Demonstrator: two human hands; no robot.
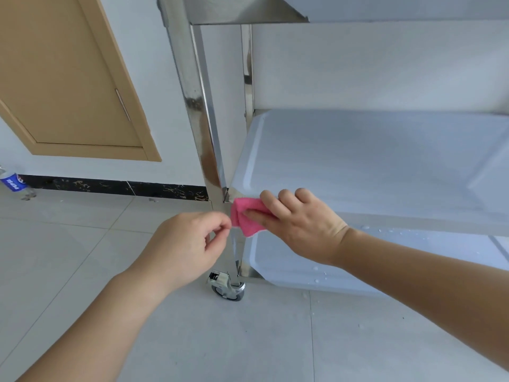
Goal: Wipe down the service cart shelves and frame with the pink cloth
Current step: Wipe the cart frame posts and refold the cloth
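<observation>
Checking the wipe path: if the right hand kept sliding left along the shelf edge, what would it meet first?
Most likely the cart's upright post: the right hand presses the pink cloth on the middle shelf's front corner, right beside it.

Head view. The right hand point(300, 224) presses a folded pink cloth point(245, 216) against the front rim of the middle shelf point(371, 161), at the corner where it meets the upright steel post point(198, 106). The left hand point(184, 244), thumb and forefinger pinched together, hovers just beside the cloth's left edge. Water droplets lie on the lower shelf point(385, 252). A caster point(230, 288) rests on the tiled floor point(82, 257).
</observation>
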